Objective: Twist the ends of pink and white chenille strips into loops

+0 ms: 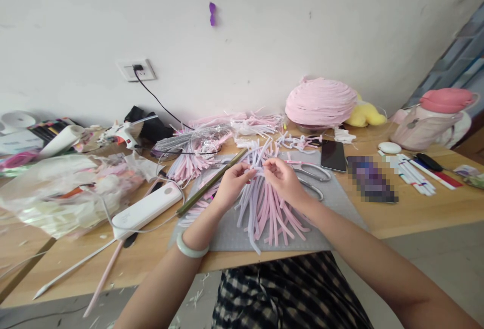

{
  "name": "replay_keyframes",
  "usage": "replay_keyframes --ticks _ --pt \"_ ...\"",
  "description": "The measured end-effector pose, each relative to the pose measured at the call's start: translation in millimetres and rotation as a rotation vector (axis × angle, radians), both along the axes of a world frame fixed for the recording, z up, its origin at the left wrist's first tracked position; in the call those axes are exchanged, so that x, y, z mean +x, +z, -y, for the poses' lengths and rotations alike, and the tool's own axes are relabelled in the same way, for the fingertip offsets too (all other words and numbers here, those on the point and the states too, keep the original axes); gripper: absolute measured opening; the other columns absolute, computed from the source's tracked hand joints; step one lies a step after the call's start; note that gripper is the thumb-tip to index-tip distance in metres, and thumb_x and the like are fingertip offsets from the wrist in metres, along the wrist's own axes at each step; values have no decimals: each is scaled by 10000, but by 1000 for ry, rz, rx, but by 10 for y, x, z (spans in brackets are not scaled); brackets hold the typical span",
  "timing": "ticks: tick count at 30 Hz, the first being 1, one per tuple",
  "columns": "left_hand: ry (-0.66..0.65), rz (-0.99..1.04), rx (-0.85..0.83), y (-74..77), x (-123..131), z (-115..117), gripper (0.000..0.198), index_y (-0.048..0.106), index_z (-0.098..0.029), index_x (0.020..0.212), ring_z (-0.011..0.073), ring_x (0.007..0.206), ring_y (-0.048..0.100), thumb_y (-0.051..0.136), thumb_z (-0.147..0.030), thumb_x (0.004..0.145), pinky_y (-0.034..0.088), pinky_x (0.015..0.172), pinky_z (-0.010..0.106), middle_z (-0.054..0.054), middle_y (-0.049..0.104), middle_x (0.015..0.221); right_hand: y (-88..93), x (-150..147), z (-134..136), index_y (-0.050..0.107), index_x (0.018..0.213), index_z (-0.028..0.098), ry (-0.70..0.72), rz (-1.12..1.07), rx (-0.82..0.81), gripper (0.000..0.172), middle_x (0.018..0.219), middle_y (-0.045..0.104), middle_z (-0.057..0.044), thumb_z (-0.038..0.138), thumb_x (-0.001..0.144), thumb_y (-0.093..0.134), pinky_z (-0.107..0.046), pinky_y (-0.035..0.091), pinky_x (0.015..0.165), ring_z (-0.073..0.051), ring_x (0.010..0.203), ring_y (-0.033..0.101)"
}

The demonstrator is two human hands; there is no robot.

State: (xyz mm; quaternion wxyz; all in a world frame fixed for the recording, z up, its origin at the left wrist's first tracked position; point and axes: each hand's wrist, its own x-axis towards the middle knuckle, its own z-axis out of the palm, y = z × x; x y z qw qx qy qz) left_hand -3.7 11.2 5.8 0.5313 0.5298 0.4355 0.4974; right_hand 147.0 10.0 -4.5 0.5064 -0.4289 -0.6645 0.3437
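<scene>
My left hand [235, 184] and my right hand [284, 180] meet above a grey cutting mat [227, 241], fingertips pinched close together. Between them is a lavender pipe cleaner [257, 170], gripped by both at the upper part of a bundle of pink and lavender pipe cleaners [270, 213]. The bundle's loose ends fan out over the mat towards me. My fingers partly cover where the strands gather. Scissors [315, 172] lie beside my right hand, handles to the right. A long olive-green stick [212, 183] slants past my left hand.
A pink wound mass [321, 102] stands against the wall. Farther right are a black phone [333, 156], several markers [419, 180] and a pink bag [423, 122]. To the left lie a white power strip [147, 210] with cables, a plastic bag [45, 188] and a glue gun [126, 135].
</scene>
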Motion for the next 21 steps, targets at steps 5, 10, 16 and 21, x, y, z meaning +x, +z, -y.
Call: replay_keyframes --ticks 5,10,16,21 --pt "-15 199 -122 -16 33 22 272 575 -146 654 60 555 486 748 -318 535 394 564 181 -42 566 605 -13 -6 8 575 800 181 45 17 -67 160 690 588 -9 322 726 570 -243 427 537 -119 543 535" --pt "-29 298 -193 -4 43 32 293 569 -134 654 77 589 551 771 -288 507 442 599 200 -27 591 631 -25 14 -32 640 792 173 2 74 -68 150 628 616 -28 286 732 562 -271 444 548 -149 546 570" --pt "-68 460 -248 -7 -9 -4 259 573 -129 697 57 565 550 765 -208 542 464 597 176 -28 591 626 -26 30 -55 642 763 172 -19 68 -88 163 654 622 -35 300 744 542 -268 447 521 -142 524 561" --pt "-121 484 -273 3 8 13 256 566 -125 673 65 612 570 768 -127 516 473 628 178 -14 617 686 -44 36 -83 642 766 168 -7 129 -85 180 595 602 -22 315 753 539 -268 424 522 -144 521 546"
